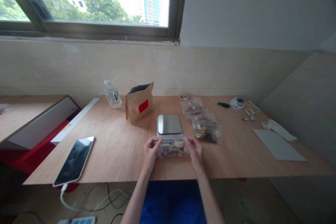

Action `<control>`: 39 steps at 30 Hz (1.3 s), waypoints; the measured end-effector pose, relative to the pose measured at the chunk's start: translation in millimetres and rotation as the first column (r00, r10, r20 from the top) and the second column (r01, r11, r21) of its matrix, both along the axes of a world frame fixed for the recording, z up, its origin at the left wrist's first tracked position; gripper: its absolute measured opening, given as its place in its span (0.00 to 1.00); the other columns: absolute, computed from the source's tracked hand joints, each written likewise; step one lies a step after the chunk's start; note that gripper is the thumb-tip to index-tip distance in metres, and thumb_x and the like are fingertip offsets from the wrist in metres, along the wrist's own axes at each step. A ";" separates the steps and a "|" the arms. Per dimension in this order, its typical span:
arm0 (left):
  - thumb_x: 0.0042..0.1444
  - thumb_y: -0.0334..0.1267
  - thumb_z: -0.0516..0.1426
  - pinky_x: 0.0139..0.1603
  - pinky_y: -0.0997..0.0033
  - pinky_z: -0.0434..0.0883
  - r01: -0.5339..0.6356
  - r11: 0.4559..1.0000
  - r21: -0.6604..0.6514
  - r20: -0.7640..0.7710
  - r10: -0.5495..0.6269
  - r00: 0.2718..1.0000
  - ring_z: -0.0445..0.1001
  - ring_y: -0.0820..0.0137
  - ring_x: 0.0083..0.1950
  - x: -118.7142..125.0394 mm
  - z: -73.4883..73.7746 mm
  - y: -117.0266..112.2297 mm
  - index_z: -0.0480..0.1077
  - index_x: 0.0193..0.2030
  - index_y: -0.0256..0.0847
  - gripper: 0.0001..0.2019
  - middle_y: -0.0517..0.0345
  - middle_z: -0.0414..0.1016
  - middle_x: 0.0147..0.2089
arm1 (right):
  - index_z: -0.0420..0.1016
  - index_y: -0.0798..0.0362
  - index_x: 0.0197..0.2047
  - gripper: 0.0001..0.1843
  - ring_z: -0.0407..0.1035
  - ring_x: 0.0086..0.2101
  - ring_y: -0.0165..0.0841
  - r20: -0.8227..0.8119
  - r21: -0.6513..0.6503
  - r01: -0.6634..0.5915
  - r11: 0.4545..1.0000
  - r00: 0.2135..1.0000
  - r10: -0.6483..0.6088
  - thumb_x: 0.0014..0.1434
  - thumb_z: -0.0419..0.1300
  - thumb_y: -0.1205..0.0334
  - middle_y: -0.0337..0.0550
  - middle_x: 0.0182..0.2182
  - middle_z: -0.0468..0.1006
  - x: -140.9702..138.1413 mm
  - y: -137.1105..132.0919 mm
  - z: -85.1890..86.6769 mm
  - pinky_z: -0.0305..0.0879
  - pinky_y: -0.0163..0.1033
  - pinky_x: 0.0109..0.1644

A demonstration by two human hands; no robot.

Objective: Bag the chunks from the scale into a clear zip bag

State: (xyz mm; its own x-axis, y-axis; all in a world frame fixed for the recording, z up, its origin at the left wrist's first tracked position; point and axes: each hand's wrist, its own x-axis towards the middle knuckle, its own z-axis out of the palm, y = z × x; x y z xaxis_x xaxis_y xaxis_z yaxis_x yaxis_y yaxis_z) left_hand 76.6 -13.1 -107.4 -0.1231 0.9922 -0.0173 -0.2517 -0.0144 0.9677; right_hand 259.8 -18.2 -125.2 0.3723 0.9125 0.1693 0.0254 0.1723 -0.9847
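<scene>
Between my hands, near the table's front edge, is a clear zip bag [170, 148] with light and dark dried pieces inside. My left hand [151, 152] pinches its upper left corner, thumb on top. At the upper right corner my right hand [194, 150] grips it the same way. Just beyond the bag stands a small scale [169, 124] with a bare metal plate; the bag hides its front part. To the right, several filled zip bags [207, 133] lie overlapping in a row. Behind the scale, to the left, a brown paper pouch [139, 105] stands upright with its top open.
A water bottle [112, 94] stands at the back left, and a phone [75, 161] with a cable lies at the front left. Toward the right are a screwdriver [223, 104], a white dome camera [237, 103], its cable and a white sheet [278, 145].
</scene>
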 end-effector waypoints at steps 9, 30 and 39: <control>0.49 0.44 0.61 0.40 0.71 0.70 0.062 0.998 0.029 0.006 -0.062 0.998 0.75 0.67 0.38 4.5 1.7 -0.9 0.74 0.37 0.37 0.13 0.55 0.77 0.35 | 0.74 0.54 0.35 0.15 0.71 0.36 0.36 -0.072 -0.002 -0.005 1.000 0.997 0.005 0.52 0.61 0.50 0.44 0.33 0.78 -8.5 0.0 4.0 0.65 0.39 0.43; 0.49 0.45 0.61 0.35 0.74 0.69 0.022 1.000 -0.020 0.018 -0.021 1.000 0.73 0.70 0.34 1.8 -3.6 -2.2 0.73 0.33 0.35 0.13 0.57 0.75 0.30 | 0.73 0.54 0.33 0.15 0.70 0.33 0.34 -0.115 -0.008 0.132 0.991 0.984 -0.133 0.53 0.60 0.50 0.42 0.30 0.77 -27.2 -9.2 -2.8 0.66 0.37 0.38; 0.46 0.46 0.63 0.37 0.69 0.71 0.039 0.998 -0.057 0.048 -0.036 0.998 0.76 0.65 0.36 2.2 -5.6 -2.7 0.75 0.35 0.34 0.16 0.52 0.77 0.33 | 0.74 0.53 0.34 0.14 0.71 0.33 0.35 -0.042 0.007 0.031 0.999 0.999 -0.031 0.52 0.61 0.50 0.43 0.30 0.77 -28.5 -8.4 2.1 0.68 0.39 0.39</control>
